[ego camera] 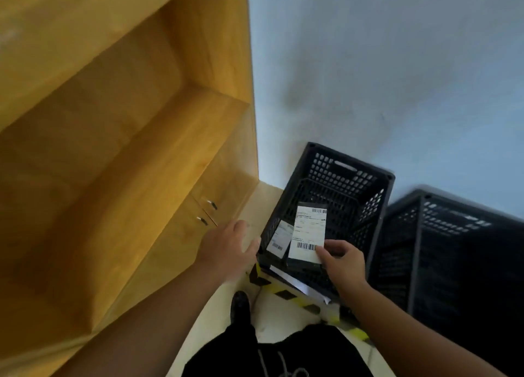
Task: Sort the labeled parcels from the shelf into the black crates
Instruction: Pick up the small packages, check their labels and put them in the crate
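I see a honey-yellow, wood-grained shelf (113,149) left, a pale blue-grey wall (397,64) far right. The left crate (340,175) and right crate (453,235) are black with hole grids. The dark parcel (311,205) wears a white label (308,230) with black barcodes. Yellow-and-black striped tape (283,293) lies on the cream floor (278,320).

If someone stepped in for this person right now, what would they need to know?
Left hand: open, holding nothing, beside the left rim of the near crate.
Right hand: pinches a labeled parcel by its lower corner, over that crate.
Done: a second parcel lies inside it.
Left: drop this parcel in, then check the shelf for more. What the far crate holds is too dark to tell.
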`<state>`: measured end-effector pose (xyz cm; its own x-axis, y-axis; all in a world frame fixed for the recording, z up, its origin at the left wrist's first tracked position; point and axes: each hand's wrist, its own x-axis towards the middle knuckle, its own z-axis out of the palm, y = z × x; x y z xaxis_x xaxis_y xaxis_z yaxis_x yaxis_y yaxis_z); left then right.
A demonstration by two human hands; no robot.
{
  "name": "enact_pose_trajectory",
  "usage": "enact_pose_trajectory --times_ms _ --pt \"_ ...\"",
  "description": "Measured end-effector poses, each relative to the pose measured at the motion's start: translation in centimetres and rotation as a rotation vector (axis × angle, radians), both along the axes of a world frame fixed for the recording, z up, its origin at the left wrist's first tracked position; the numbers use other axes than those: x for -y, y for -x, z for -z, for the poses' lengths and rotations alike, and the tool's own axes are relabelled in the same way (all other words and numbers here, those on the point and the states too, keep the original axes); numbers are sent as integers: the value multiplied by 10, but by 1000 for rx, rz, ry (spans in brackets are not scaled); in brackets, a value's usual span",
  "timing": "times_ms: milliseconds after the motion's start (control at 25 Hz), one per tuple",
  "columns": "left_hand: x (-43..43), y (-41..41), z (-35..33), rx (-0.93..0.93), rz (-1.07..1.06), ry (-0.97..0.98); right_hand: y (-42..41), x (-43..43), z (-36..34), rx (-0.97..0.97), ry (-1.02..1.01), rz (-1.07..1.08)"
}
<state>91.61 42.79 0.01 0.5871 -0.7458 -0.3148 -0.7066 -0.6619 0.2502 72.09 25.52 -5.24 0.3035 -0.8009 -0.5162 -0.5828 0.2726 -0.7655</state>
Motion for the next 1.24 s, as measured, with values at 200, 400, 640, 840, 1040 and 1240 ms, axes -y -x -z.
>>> enact_pose_trajectory --times_ms 200,400,640,840,1040,1240 --pt "2 -30 60 -14 142 -141 -29 -15 40 -47 -22 154" --pt "19 -52 154 -40 173 -152 -58 -15 152 -100 -65 262" --pt "-9 -70 239 -151 29 -140 -97 5 274 -191 -110 306" --pt "-25 -82 270 -199 -92 -162 -119 20 320 -269 -145 200" --pt "-23 -90 284 -225 -150 -177 -127 20 344 -383 -242 99" --pt "-20 -91 291 -238 -165 -190 -137 22 359 -460 -326 44"
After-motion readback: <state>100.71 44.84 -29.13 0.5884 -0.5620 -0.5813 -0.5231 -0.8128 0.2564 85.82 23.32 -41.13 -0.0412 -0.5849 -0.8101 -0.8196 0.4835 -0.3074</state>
